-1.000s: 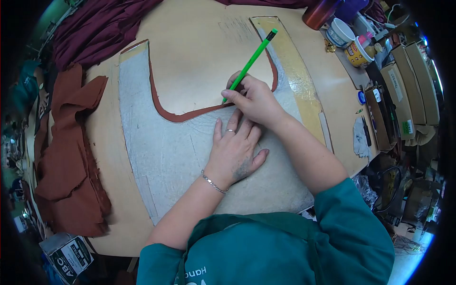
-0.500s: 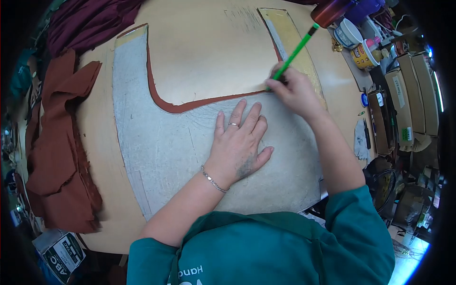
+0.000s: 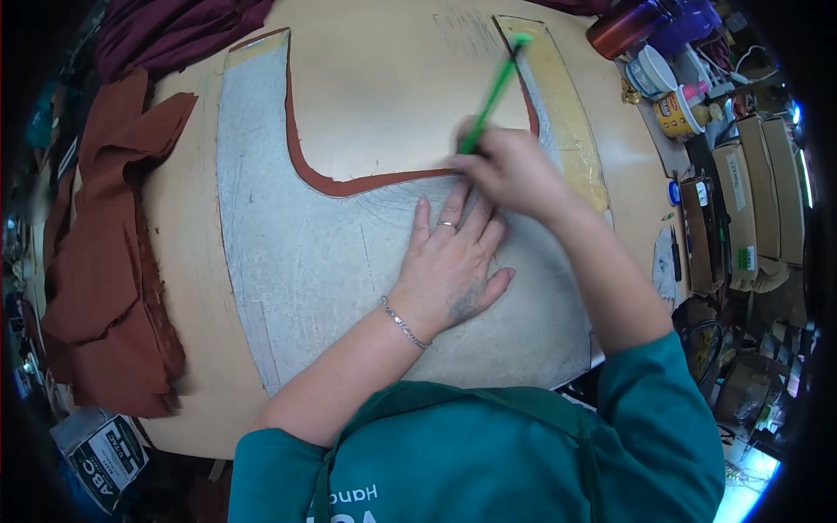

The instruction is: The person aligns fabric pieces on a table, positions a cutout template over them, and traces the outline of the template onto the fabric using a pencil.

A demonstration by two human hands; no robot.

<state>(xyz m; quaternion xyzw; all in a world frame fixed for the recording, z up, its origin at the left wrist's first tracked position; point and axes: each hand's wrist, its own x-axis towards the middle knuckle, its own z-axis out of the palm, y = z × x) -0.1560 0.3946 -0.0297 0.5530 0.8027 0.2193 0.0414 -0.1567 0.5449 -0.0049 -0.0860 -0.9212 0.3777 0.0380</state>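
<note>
So the template [image 3: 305,253] is lying on the table [image 3: 401,105], cloth [image 3: 336,186] poking out along its inner curve. Left hand [image 3: 453,261] is resting on the template, right hand [image 3: 519,170] working just beyond, pencil [image 3: 493,100] in it. Fabric pile [image 3: 100,270] is lying left; bottle [image 3: 621,31] and tubs [image 3: 650,74] are standing far right, boxes [image 3: 757,192] sitting further right.

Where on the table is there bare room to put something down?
The big bare patch of table lies inside the U-shaped gap of the pale sheet, left of the right hand and green pencil. A narrower strip runs between the rust cloth and the sheet. The right side is crowded: red bottle, yellow tub, boxes.
</note>
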